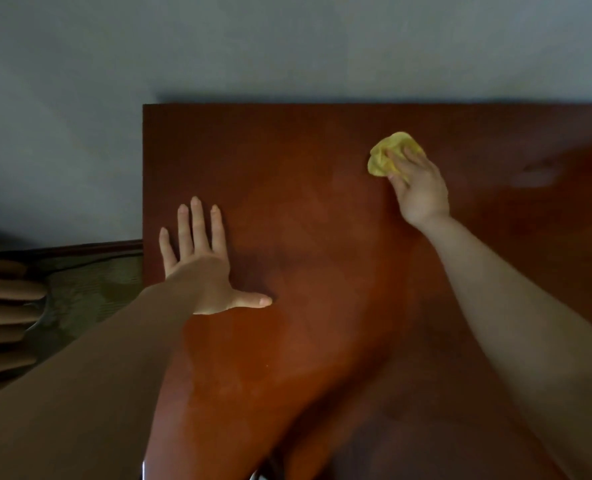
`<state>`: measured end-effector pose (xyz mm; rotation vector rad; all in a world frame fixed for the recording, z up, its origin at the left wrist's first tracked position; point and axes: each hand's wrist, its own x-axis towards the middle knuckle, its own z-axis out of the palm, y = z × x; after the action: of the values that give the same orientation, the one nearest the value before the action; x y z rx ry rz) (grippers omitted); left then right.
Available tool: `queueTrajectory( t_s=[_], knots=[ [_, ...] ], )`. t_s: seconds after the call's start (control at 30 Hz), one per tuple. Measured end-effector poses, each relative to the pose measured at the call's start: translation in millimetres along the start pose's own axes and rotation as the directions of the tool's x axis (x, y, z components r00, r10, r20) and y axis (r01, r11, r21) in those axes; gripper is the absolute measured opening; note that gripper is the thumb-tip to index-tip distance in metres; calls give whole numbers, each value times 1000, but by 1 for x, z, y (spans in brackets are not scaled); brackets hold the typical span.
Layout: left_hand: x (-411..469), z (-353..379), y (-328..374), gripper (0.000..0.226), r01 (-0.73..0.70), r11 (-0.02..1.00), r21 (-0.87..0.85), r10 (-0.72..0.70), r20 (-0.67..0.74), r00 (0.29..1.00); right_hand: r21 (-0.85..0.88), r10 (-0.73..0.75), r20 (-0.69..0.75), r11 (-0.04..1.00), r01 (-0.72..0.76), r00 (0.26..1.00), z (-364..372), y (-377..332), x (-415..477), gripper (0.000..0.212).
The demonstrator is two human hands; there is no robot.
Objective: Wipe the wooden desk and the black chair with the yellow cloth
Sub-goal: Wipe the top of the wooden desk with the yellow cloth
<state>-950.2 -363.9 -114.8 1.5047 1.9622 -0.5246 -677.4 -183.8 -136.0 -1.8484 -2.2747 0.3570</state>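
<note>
The right hand (421,190) presses the bunched cloth (386,155) onto the counter (322,244) toward its far edge, fingers curled over it, thumb seemingly tucked against its side. The left hand (201,265) lies flat, fingers spread, near the counter's left edge.

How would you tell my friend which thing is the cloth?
Find the big reddish-brown desk against the grey wall. Near its far edge, on the right side, the right hand holds the cloth on the wood. It is a small crumpled lump and the only bright yellow thing there; the left hand, flat on the desk, holds nothing.
</note>
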Motion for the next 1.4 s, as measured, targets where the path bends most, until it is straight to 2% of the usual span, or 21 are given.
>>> queueTrajectory(
  t_s=[0.17,0.23,0.4,0.57,0.8,0.97,1.1,1.4],
  knots=[
    [1,0,1,153,-5,1000,0,5,-4,1000,-95,239,80,968,-231,968,5,-33,45,46],
    [0,0,1,153,-4,1000,0,4,-11,1000,-128,258,127,962,-242,958,10,-55,51,47],
    [-1,-1,1,153,-2,1000,0,2,-2,1000,-117,34,135,993,-19,990,28,-99,27,46],
    [0,-1,2,153,3,1000,0,-3,-21,1000,-51,-202,74,977,206,977,38,-111,-37,43],
    [0,-1,2,152,-1,1000,-1,1,-24,1000,61,-203,54,978,200,978,34,-106,-128,43],
    [-1,0,2,152,7,1000,-1,-7,-27,1000,99,-276,130,959,264,952,22,-72,-157,44],
    [-2,0,1,152,-2,1000,5,2,-31,1000,146,-190,136,974,170,972,11,-38,-135,42],
    [-1,0,0,147,5,1000,7,-4,-36,999,-43,134,68,990,-131,989,-15,39,-25,45]
  ],
)
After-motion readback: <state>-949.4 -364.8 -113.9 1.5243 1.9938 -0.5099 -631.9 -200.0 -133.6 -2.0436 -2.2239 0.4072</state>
